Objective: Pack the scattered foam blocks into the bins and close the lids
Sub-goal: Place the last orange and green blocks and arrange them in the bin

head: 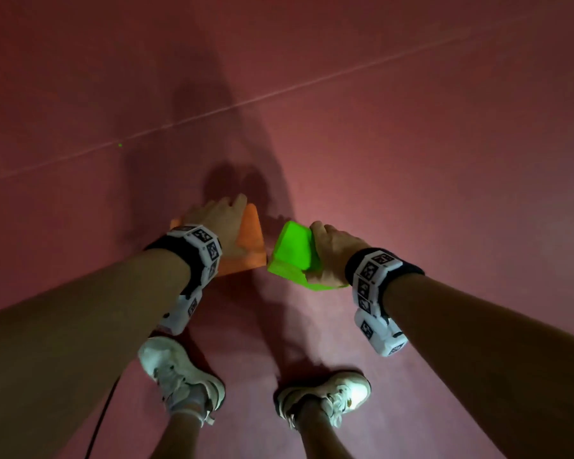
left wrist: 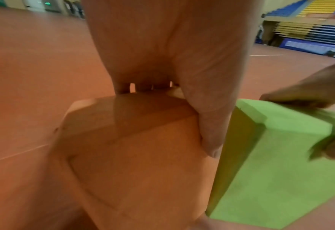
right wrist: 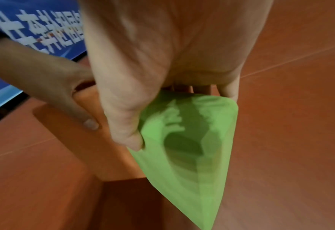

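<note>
An orange foam block (head: 251, 240) is gripped from above by my left hand (head: 221, 221), thumb on its near side and fingers over the far edge; the same orange block (left wrist: 139, 163) fills the left wrist view under my left hand (left wrist: 182, 101). Just to its right, a bright green foam block (head: 292, 255) is held tilted in my right hand (head: 328, 251), thumb and fingers wrapped round its sides. The green block (right wrist: 192, 140) hangs below my right hand (right wrist: 162, 93) in the right wrist view, with the orange block (right wrist: 95, 147) beside it. The two blocks sit close together. No bin is in view.
I stand on a red sports floor (head: 411, 127) with a pale line (head: 279, 94) running across it. My white shoes (head: 179, 372) are just behind the blocks, and a black cable (head: 103, 415) trails by my left foot. Blue and yellow stands (left wrist: 310, 23) and a blue banner (right wrist: 34, 31) lie far off.
</note>
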